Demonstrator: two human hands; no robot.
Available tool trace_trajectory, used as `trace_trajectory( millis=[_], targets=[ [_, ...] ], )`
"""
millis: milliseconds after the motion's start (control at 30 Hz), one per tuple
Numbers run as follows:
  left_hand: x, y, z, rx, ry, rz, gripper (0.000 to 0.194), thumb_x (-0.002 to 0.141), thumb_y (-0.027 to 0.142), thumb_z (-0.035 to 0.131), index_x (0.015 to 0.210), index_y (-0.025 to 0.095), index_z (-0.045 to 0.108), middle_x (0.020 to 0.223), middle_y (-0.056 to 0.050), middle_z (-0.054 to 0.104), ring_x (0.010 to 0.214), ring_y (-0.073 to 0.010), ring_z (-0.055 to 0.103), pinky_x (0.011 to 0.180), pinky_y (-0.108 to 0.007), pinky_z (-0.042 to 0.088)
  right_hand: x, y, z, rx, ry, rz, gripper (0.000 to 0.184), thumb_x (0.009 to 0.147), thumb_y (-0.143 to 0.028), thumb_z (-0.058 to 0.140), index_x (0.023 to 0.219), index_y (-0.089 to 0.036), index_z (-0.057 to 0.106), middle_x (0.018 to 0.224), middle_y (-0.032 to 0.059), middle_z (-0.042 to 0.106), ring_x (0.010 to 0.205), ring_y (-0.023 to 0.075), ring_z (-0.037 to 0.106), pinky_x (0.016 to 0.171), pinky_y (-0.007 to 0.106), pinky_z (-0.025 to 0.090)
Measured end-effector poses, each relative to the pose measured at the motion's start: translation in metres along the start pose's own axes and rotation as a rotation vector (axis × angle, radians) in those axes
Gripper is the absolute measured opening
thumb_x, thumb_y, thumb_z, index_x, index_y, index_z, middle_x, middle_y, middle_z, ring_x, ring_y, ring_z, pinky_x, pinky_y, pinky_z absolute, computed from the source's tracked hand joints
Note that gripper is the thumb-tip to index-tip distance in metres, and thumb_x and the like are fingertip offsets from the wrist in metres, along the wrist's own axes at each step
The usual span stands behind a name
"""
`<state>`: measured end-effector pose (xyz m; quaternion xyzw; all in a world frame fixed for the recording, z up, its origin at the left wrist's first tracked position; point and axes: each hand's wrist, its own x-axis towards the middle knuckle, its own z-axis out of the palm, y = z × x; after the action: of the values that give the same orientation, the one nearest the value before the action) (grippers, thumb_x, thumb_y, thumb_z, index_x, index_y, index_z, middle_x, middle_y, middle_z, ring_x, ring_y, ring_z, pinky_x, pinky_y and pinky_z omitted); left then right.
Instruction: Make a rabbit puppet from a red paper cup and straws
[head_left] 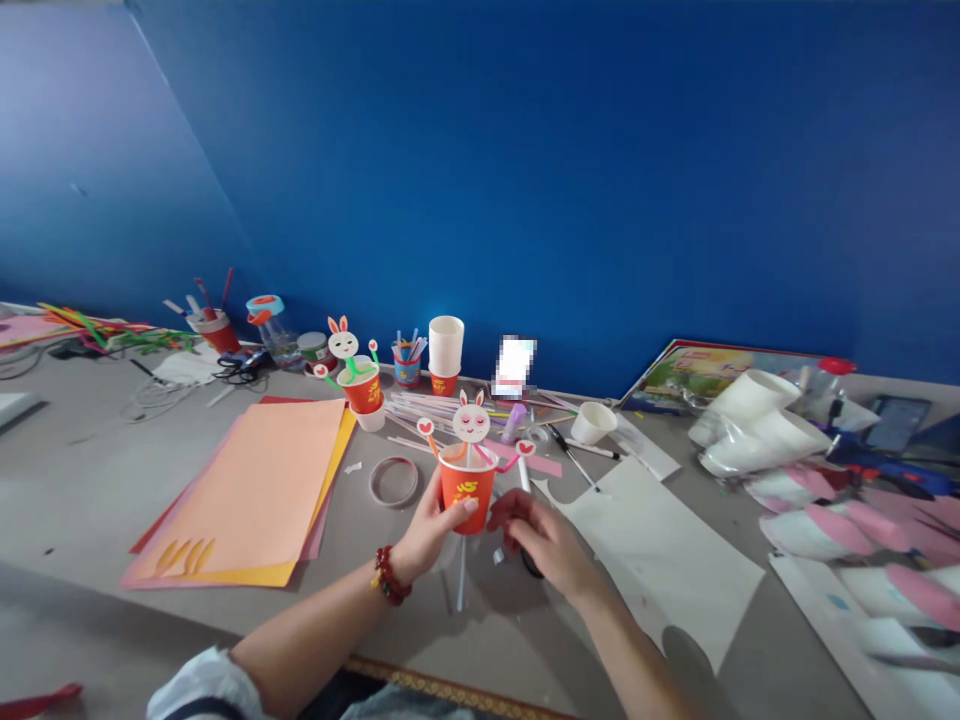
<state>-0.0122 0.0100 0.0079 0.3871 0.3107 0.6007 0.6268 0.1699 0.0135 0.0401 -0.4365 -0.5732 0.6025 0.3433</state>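
My left hand (439, 520) is wrapped round a red paper cup (461, 490) with yellow print, thumb across its front. A white bunny face (471, 424) with pink ears stands above the cup's rim. Beside it, two bent straw arms end in white discs with red hearts (425, 428). A pale straw (461, 575) sticks out below the cup. My right hand (536, 535) is just right of the cup's lower part, fingers loosely curled and nothing visible between them. Whether its fingertips touch the cup I cannot tell. A dark round thing is partly hidden under this hand.
A similar bunny cup (364, 390) stands back left. Coloured paper sheets (277, 480) and a tape roll (394, 482) lie left; white paper (667, 550) lies right. Stacked cups (446, 350), a lit phone (514, 368) and loose straws line the back. Bagged white cups (757, 420) are far right.
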Motion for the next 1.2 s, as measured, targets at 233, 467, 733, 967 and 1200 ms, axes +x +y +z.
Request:
trace_trajectory(
  millis=[233,467,733,967,1200],
  targets=[
    [0.001,0.005,0.001,0.0,0.001,-0.012,0.054,0.077,0.031,0.077,0.125,0.02,0.055,0.104,-0.007,0.068,0.087,-0.0182,0.064,0.072,-0.026,0.051,-0.005,0.018,0.043,-0.189,-0.051,0.022,0.017,0.084,-0.035,0.061,0.09,-0.02,0.064,0.071,0.0009,0.066,0.049,0.0122,0.053,0.046,0.024,0.045],
    [-0.001,0.014,0.005,-0.054,0.003,-0.011,0.057,0.076,0.03,0.077,0.126,0.02,0.053,0.102,-0.007,0.068,0.086,-0.0193,0.067,0.077,-0.03,0.054,-0.011,0.035,0.062,-0.041,-0.074,0.107,0.027,0.084,-0.044,0.062,0.074,-0.022,0.05,0.064,-0.0019,0.061,0.052,0.0164,0.062,0.046,0.026,0.049],
    [-0.004,0.01,0.005,0.034,-0.031,-0.082,0.052,0.079,0.036,0.075,0.123,0.021,0.053,0.091,-0.004,0.068,0.06,-0.0112,0.061,0.051,-0.02,0.048,-0.005,0.024,0.054,-0.018,-0.027,0.009,0.025,0.084,-0.046,0.065,0.079,-0.022,0.058,0.068,0.0011,0.067,0.052,0.0169,0.062,0.054,0.03,0.051],
    [-0.001,0.015,0.006,0.02,0.027,0.005,0.062,0.075,0.032,0.079,0.13,0.023,0.051,0.106,-0.006,0.068,0.087,-0.0184,0.066,0.081,-0.031,0.053,-0.011,0.033,0.063,0.046,-0.051,0.072,0.031,0.083,-0.049,0.066,0.073,-0.023,0.051,0.066,-0.0007,0.065,0.052,0.017,0.062,0.052,0.03,0.051],
    [-0.001,0.017,0.005,0.033,0.004,0.003,0.062,0.076,0.032,0.078,0.131,0.023,0.05,0.104,-0.006,0.069,0.085,-0.0182,0.066,0.075,-0.028,0.053,-0.011,0.03,0.062,0.058,-0.06,0.07,0.033,0.082,-0.05,0.067,0.073,-0.023,0.051,0.065,-0.0014,0.064,0.053,0.0168,0.062,0.053,0.03,0.051]
  ],
)
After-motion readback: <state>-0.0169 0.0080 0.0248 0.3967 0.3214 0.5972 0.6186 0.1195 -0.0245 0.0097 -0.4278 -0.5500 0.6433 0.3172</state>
